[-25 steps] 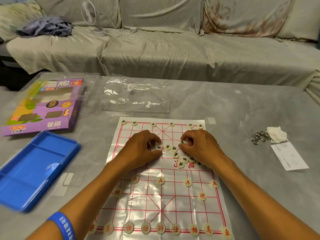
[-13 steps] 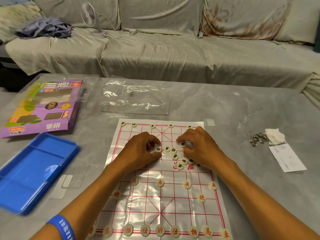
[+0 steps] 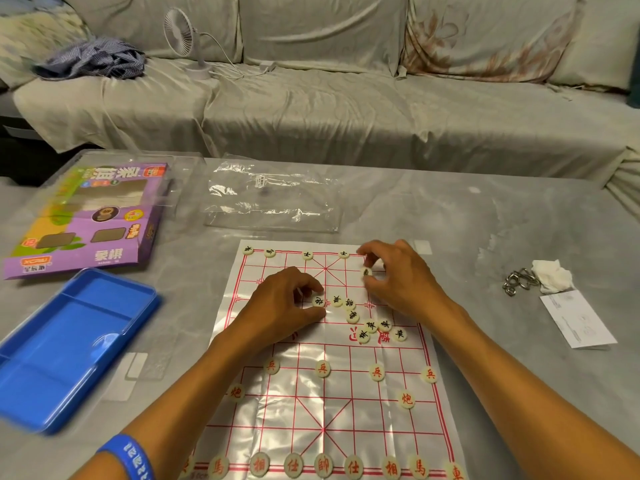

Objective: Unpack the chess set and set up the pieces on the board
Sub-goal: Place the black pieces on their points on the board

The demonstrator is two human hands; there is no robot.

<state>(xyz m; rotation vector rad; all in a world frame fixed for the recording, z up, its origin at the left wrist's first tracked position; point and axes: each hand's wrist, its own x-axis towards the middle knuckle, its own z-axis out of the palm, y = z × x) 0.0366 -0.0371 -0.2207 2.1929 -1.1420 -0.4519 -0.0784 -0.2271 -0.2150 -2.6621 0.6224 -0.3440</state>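
Discs with red characters (image 3: 322,465) are lining the glossy plastic board (image 3: 311,424) nearest me. Mid-board, my left hand (image 3: 284,303) is pinching a round black-marked piece (image 3: 318,301) beside loose discs (image 3: 367,323). Farther, my right hand (image 3: 398,275) is gripping another pale disc (image 3: 366,271).

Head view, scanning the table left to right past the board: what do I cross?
Blue tray → left hand → loose black pieces → right hand → metal rings → white tissue → paper slip.

2 hands (image 3: 284,303) (image 3: 407,284), 1 board (image 3: 346,407), 1 tray (image 3: 69,344)
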